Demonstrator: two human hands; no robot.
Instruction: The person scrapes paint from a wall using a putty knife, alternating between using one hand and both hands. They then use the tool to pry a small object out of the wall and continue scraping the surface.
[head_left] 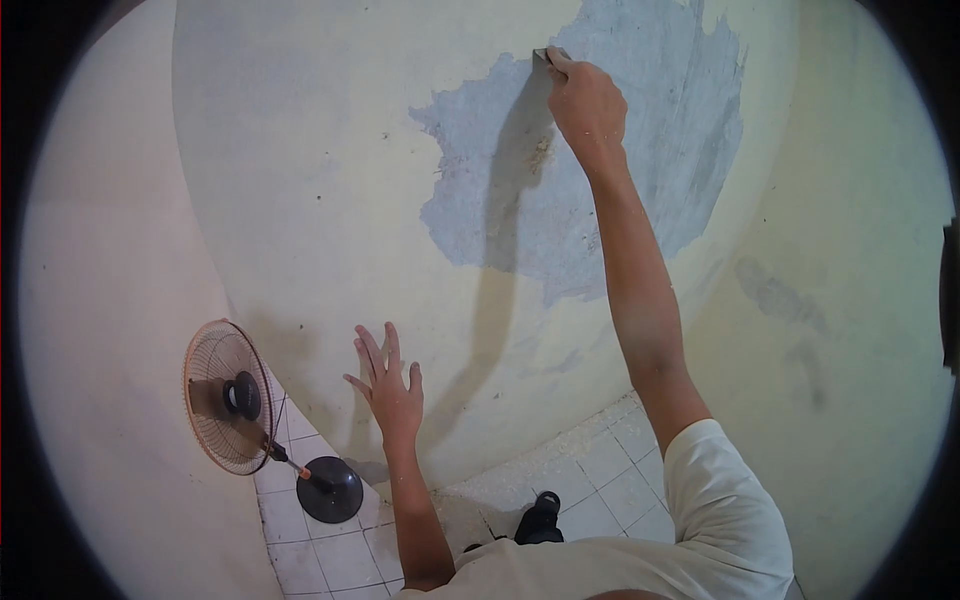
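Note:
High on the wall (300, 150), my right hand (588, 105) is closed round a small scraper (541, 57), its blade at the upper edge of a large bare grey patch (640, 150). Pale yellow paint with ragged edges surrounds that patch. Lower down and to the left, my left hand (392, 385) has its fingers spread and holds nothing. It is at the lower part of the painted wall; whether the fingertips touch it I cannot tell. Most of the scraper's handle is hidden in my right hand.
A standing fan (228, 398) with a round black base (330, 490) stands at the lower left. White floor tiles (345, 560) carry pale flakes (560, 455) along the wall's foot. My foot in a dark sandal (541, 515) is below. A side wall (850, 330) rises at the right.

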